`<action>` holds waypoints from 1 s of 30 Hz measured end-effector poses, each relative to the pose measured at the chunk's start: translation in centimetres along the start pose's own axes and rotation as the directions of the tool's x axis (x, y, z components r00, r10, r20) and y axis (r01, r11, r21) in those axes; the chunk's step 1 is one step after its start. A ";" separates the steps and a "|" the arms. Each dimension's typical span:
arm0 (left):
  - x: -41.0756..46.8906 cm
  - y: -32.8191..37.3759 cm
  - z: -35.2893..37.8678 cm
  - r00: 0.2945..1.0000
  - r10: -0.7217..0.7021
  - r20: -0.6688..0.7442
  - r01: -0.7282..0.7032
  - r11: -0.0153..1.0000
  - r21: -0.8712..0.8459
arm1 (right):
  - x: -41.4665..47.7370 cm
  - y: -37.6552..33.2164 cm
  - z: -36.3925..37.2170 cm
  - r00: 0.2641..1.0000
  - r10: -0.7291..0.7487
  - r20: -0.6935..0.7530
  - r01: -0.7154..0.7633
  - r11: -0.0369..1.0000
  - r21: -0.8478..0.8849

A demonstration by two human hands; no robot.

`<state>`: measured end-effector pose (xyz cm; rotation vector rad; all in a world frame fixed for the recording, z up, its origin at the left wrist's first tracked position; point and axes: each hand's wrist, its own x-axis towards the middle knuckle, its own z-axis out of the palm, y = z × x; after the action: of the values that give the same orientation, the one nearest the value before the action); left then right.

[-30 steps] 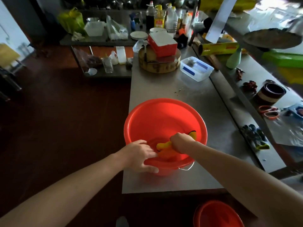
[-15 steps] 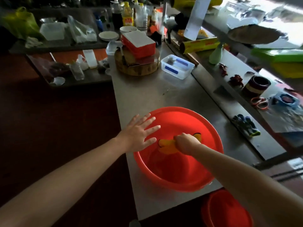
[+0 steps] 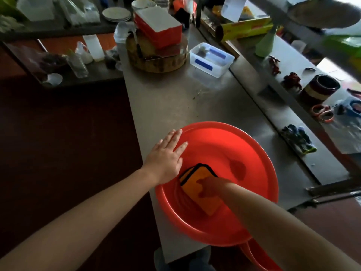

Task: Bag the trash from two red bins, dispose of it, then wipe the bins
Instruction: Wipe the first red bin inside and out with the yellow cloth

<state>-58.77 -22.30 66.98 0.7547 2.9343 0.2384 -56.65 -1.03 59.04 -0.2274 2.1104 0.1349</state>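
Bin [image 3: 234, 145] is sitting on tabletop [image 3: 175, 104]. Left hand [image 3: 166, 153] is resting flat on the bin's left rim, fingers straight. Right hand [image 3: 211, 187] is inside the bin, pressing orange cloth [image 3: 193, 177] against the left inner wall, fingers laid flat. Second bin [image 3: 256, 257] is showing under the bin's near edge. Print on yellow box [image 3: 248, 29] beyond the bin is too blurred to read.

We can read no text, number or brand anywhere here. The yellow wrap box [image 3: 248, 28] on the far shelf carries red print, but it is too blurred for us to make out a single letter. The clear plastic container [image 3: 212, 59] on the steel counter [image 3: 175, 98] bears blue strips [image 3: 203, 63] like labels, and we find no legible writing on them.
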 end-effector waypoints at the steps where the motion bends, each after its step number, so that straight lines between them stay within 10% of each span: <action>1: -0.1 0.0 0.2 1.000 0.000 -0.011 0.000 1.000 0.002 | 0.6 0.1 0.1 1.000 -0.011 0.000 0.011 1.000 -0.002; 13: 0.0 -0.1 0.4 0.997 0.032 -0.076 -0.032 0.999 0.009 | 4.5 -1.1 6.1 0.904 0.114 -0.412 -0.073 0.991 0.115; 30: 0.0 -0.3 0.5 0.995 0.051 -0.091 -0.051 0.999 0.005 | 6.5 -3.7 5.1 0.949 0.019 -0.313 0.061 0.967 0.245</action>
<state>-58.79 -22.49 66.44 0.8422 3.0030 0.2810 -54.89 -4.39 50.84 -0.1240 2.4141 -0.1968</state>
